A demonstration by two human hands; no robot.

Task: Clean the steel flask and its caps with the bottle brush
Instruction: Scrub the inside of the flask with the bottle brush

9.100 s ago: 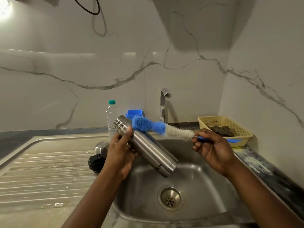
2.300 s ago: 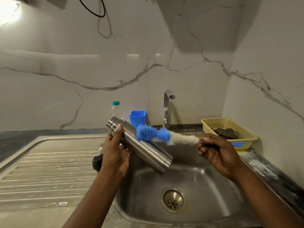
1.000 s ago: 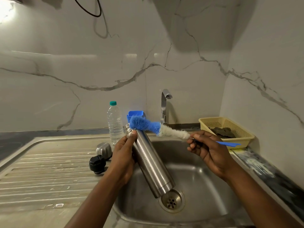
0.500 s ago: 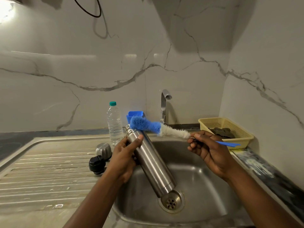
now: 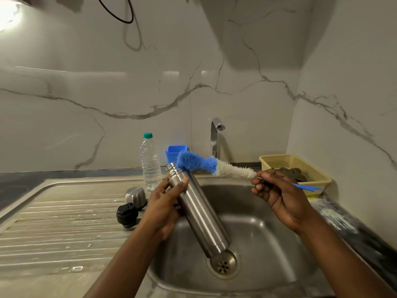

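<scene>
Tilting flask over sink, mouth up, base just above drain; gripping its upper part with left hand. Pinching brush handle in right hand, blue bristles touching flask mouth. Left of sink: steel cap, black cap, touching.

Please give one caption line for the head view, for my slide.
Over the sink, left hand holds the flask tilted; right hand holds the brush, blue tip at the flask's mouth.
</scene>
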